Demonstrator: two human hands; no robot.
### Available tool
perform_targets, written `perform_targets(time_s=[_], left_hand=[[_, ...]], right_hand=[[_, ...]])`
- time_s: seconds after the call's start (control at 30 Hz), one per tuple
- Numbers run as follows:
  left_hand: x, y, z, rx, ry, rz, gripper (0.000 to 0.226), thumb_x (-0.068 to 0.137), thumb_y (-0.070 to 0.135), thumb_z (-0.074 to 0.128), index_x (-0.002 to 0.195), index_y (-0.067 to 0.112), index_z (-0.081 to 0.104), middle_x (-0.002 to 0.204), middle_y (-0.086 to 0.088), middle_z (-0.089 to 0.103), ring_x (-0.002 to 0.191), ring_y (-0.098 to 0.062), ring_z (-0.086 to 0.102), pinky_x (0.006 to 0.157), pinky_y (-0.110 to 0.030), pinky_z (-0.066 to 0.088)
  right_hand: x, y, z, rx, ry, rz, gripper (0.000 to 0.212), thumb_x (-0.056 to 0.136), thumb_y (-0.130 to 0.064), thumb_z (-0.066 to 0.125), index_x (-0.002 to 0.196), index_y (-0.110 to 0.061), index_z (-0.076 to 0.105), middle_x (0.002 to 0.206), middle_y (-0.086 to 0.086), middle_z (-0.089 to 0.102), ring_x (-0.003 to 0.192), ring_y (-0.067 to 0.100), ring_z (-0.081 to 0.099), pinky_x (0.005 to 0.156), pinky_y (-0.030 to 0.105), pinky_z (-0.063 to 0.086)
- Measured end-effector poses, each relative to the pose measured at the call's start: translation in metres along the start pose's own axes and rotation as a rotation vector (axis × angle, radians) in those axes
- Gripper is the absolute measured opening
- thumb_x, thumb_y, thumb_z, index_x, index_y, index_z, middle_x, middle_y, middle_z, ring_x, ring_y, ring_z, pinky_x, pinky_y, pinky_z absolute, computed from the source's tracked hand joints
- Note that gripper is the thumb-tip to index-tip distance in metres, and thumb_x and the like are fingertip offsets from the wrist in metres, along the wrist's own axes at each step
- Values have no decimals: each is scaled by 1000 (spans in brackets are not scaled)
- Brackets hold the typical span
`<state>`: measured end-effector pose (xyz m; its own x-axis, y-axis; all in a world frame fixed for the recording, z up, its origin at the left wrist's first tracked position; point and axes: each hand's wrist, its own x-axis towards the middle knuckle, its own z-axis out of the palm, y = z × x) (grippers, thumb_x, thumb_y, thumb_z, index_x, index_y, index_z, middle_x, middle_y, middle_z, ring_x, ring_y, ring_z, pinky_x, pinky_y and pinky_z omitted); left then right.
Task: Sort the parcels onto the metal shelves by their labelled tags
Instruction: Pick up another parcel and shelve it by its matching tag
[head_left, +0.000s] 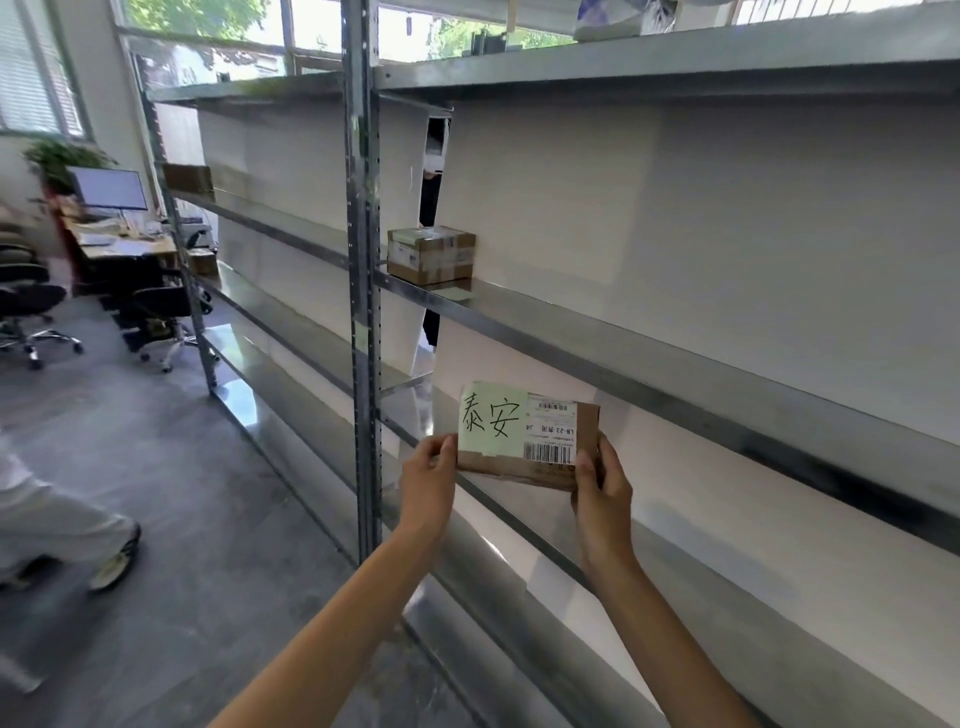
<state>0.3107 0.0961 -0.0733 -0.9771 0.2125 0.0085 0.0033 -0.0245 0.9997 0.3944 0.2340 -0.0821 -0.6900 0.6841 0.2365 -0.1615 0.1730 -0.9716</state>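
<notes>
Parcel in question, a flat brown cardboard parcel (527, 439) with a pale green handwritten tag (491, 418) and a white barcode label (551, 431), was held up in the air just in front of the grey metal shelves (623, 343). It sat lower than the shelf that carried a small taped brown box (431, 254), which stood farther off and to the left. The left hand (428, 478) pinched the parcel's left edge beside the tag, thumb on the face. The right hand (602, 483) grasped the lower right corner, fingers curled behind. The tag faced the person and read upright, so the step looked like checking it before choosing a shelf. The sensible course was to keep fingers off the writing and find the matching shelf first, though no shelf markers could be made out. Then the parcel could be slid in flat, tag outward, with both hands on it until it rested.
</notes>
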Motion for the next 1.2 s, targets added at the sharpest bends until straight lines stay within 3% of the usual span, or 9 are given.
perform_targets(time_s=[0.5, 0.67, 0.9, 1.07, 1.2], left_hand=[[92, -9, -29, 5, -26, -36, 17, 94, 28, 49, 102, 21, 63, 106, -2, 65, 107, -21, 55, 103, -46, 43], [127, -11, -49, -21, -61, -61, 17, 93, 26, 51, 104, 18, 63, 100, 1, 65, 105, -20, 56, 102, -43, 44], [173, -12, -85, -48, -50, -87, 6, 92, 21, 55, 86, 20, 58, 98, -5, 65, 99, -21, 59, 100, -44, 45], [194, -14, -111, -50, -68, -77, 5, 92, 20, 54, 89, 17, 57, 101, -9, 65, 98, -22, 59, 96, -39, 47], [208, -16, -130, -27, -90, -80, 7, 91, 19, 55, 93, 14, 59, 101, -9, 64, 100, -24, 59, 97, -40, 47]], right_hand=[[51, 30, 66, -28, 49, 41, 40, 98, -27, 42, 138, -26, 42, 131, 4, 55, 118, 21, 55, 101, 44, 47], [62, 33, 99, -28, 72, 46, 41, 98, -28, 43, 139, -26, 41, 131, 2, 55, 119, 20, 54, 101, 40, 47], [71, 35, 149, 26, 71, 67, 40, 95, -30, 48, 135, -31, 45, 129, 1, 57, 118, 20, 55, 101, 41, 48], [74, 37, 181, 21, 75, 69, 33, 94, -32, 49, 125, -42, 46, 127, -2, 57, 117, 20, 55, 99, 40, 49], [76, 39, 201, 4, 84, 83, 36, 95, -31, 48, 130, -38, 46, 128, -4, 57, 116, 19, 55, 98, 37, 48]])
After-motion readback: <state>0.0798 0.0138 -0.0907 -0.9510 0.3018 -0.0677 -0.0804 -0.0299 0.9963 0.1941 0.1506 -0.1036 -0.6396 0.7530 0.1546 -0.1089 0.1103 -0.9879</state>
